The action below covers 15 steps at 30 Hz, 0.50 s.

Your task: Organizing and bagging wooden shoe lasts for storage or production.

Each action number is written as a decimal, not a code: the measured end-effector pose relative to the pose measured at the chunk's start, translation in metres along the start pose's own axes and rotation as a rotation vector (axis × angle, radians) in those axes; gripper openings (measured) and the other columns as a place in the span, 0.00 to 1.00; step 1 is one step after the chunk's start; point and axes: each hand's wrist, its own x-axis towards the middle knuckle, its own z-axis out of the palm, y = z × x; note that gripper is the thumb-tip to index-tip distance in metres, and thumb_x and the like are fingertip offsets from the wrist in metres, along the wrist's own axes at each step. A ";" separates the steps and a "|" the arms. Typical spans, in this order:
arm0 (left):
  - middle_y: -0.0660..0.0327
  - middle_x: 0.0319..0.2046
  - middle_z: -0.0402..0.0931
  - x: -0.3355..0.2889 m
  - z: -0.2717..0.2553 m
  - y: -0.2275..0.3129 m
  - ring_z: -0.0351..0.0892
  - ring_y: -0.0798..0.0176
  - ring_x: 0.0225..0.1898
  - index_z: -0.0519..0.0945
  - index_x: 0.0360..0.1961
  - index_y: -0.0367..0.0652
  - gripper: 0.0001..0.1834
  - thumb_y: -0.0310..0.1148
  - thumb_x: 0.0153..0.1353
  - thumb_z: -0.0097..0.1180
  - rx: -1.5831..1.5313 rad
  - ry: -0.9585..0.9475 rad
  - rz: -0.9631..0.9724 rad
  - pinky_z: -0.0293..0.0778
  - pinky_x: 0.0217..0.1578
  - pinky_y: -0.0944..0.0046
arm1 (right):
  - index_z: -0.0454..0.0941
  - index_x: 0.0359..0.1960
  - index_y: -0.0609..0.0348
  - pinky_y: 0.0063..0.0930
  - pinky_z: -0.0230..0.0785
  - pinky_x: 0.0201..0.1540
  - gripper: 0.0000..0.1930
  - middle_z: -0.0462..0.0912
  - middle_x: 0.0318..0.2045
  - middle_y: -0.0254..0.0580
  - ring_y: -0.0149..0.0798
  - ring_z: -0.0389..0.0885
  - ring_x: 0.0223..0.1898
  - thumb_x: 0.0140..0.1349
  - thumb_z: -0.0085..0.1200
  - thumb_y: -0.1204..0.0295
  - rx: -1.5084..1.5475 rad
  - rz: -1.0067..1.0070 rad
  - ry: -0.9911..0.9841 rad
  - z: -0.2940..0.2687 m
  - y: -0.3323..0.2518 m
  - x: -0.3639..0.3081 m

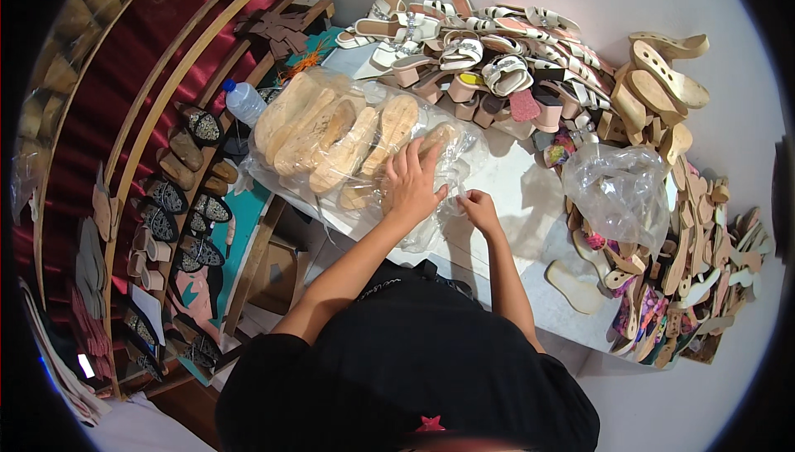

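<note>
A large clear plastic bag [465, 152] lies on the white table in front of me. Through it show several pale, wood-coloured sole-shaped pieces [344, 149], lying side by side. My left hand [411, 180] rests on the bag's right part with its fingers spread, over one of the pieces. Close by on the right, my right hand [480, 210] has its fingertips pinched together at the loose edge of the plastic. The exact grip is partly hidden by the fingers.
White strapped sandals [505, 75] are heaped along the back of the white table [530, 228]. Wooden shoe lasts [658, 87], a crumpled clear bag [617, 191] and many soles [691, 261] crowd the right. A water bottle [244, 104] and a shoe rack [157, 62] stand left.
</note>
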 end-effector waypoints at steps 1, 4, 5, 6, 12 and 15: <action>0.54 0.54 0.56 0.000 -0.002 0.000 0.51 0.51 0.57 0.65 0.53 0.52 0.35 0.41 0.41 0.63 -0.029 -0.002 0.043 0.45 0.53 0.48 | 0.74 0.26 0.59 0.20 0.63 0.21 0.09 0.76 0.22 0.34 0.24 0.71 0.20 0.56 0.49 0.66 0.061 0.003 -0.015 0.002 -0.008 -0.005; 0.60 0.51 0.61 0.000 0.000 -0.006 0.54 0.54 0.56 0.74 0.46 0.55 0.24 0.39 0.43 0.61 -0.086 0.018 0.169 0.46 0.53 0.47 | 0.75 0.28 0.61 0.19 0.64 0.28 0.09 0.77 0.23 0.33 0.25 0.72 0.26 0.56 0.47 0.68 0.322 0.027 0.068 0.004 -0.031 -0.018; 0.64 0.49 0.64 -0.001 0.004 -0.009 0.56 0.56 0.55 0.77 0.41 0.56 0.19 0.38 0.44 0.60 -0.114 0.039 0.249 0.47 0.53 0.47 | 0.75 0.28 0.61 0.19 0.64 0.28 0.09 0.77 0.23 0.33 0.25 0.72 0.26 0.56 0.47 0.68 0.324 0.026 0.072 0.004 -0.034 -0.022; 0.64 0.49 0.64 -0.002 0.011 -0.013 0.56 0.56 0.55 0.77 0.41 0.56 0.19 0.38 0.44 0.60 -0.114 0.041 0.251 0.47 0.53 0.47 | 0.75 0.30 0.60 0.20 0.65 0.29 0.09 0.77 0.25 0.32 0.25 0.72 0.27 0.57 0.46 0.68 0.385 0.007 0.077 0.004 -0.037 -0.025; 0.66 0.48 0.67 -0.011 0.043 -0.026 0.57 0.61 0.55 0.80 0.33 0.57 0.11 0.36 0.44 0.60 -0.060 -0.031 0.431 0.47 0.52 0.47 | 0.74 0.36 0.58 0.21 0.66 0.36 0.12 0.77 0.35 0.35 0.26 0.73 0.32 0.60 0.46 0.64 0.683 -0.045 0.011 0.010 -0.042 -0.022; 0.64 0.51 0.65 -0.018 0.054 -0.028 0.55 0.60 0.56 0.80 0.37 0.50 0.16 0.41 0.46 0.57 0.299 -0.216 0.407 0.43 0.56 0.46 | 0.74 0.39 0.60 0.20 0.66 0.36 0.12 0.78 0.36 0.36 0.27 0.74 0.35 0.59 0.48 0.66 0.695 -0.014 0.039 0.015 -0.047 -0.017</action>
